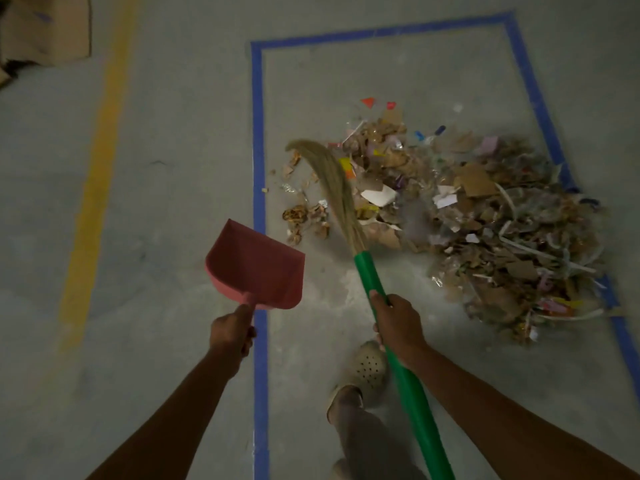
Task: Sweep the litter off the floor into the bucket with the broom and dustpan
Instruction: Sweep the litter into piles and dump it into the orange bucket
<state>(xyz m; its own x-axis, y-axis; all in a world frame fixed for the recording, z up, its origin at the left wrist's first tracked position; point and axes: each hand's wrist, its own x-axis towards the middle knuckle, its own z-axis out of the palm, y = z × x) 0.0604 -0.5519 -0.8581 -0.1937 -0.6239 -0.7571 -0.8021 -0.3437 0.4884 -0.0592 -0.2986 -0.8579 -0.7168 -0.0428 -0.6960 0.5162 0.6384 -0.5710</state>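
My left hand (231,330) grips the handle of a red dustpan (258,268), held above the floor with its mouth pointing away from me. My right hand (398,323) grips the green handle of a broom (372,271). Its straw bristles (332,181) curve left across the near edge of a big pile of litter (485,216): torn cardboard, paper scraps, plastic strips. A few loose bits (301,216) lie left of the bristles. No bucket is in view.
Blue tape (258,150) marks a rectangle on the grey concrete floor around the litter. A yellow line (100,168) runs to the left. Cardboard (45,26) lies at the top left corner. My foot in a pale clog (367,368) stands inside the rectangle.
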